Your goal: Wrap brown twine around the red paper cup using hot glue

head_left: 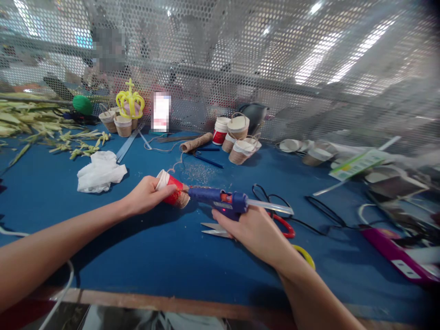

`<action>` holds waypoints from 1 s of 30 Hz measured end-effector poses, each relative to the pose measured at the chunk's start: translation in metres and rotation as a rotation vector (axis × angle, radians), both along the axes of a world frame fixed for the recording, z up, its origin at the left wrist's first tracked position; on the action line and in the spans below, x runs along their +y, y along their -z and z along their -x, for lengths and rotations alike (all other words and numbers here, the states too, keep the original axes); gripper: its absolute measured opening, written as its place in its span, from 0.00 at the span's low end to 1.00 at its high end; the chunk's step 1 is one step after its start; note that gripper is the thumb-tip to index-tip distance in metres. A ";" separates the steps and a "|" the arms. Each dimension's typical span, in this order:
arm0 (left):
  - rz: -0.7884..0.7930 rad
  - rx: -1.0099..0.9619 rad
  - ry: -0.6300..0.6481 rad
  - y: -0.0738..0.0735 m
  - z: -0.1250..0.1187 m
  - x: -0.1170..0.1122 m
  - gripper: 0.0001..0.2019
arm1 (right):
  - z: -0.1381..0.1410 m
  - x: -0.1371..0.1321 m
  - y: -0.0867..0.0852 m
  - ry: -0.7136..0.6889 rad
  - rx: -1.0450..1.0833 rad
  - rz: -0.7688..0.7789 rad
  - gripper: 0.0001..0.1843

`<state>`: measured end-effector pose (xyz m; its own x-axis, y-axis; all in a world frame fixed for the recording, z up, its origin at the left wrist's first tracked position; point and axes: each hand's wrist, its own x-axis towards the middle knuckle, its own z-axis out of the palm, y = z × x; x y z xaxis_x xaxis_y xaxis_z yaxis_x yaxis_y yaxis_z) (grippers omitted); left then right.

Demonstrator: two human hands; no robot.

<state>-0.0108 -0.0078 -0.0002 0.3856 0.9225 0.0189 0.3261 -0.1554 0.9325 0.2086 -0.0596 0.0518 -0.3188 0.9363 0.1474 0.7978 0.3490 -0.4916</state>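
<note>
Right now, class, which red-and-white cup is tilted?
The held cup, in the left hand at the glue gun's tip; the back cup stands upright.

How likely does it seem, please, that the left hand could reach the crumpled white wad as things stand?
Probably yes: the white wad lies near the left hand, with blue tabletop between and nothing visibly blocking. That hand holds a red cup, though, so it may need freeing first.

Left hand curled, thumb extended; right hand in a fist-like grip; bare forearms at inward slants
</note>
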 end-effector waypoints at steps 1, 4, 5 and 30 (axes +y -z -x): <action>-0.008 -0.008 0.008 -0.001 0.000 0.000 0.18 | 0.000 0.000 0.002 -0.005 -0.002 -0.002 0.04; -0.038 -0.037 0.040 -0.002 0.000 0.000 0.17 | 0.001 0.000 0.008 0.017 0.002 0.008 0.07; -0.042 -0.035 0.041 -0.002 0.000 0.000 0.18 | 0.001 0.001 0.009 0.025 -0.006 0.009 0.08; -0.084 0.040 0.030 -0.002 0.002 -0.001 0.18 | 0.003 0.000 -0.002 0.084 0.104 0.090 0.08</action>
<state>-0.0129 -0.0085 0.0023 0.4146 0.9065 0.0794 0.3571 -0.2424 0.9021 0.2061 -0.0600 0.0542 -0.2262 0.9699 0.0902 0.7656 0.2343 -0.5991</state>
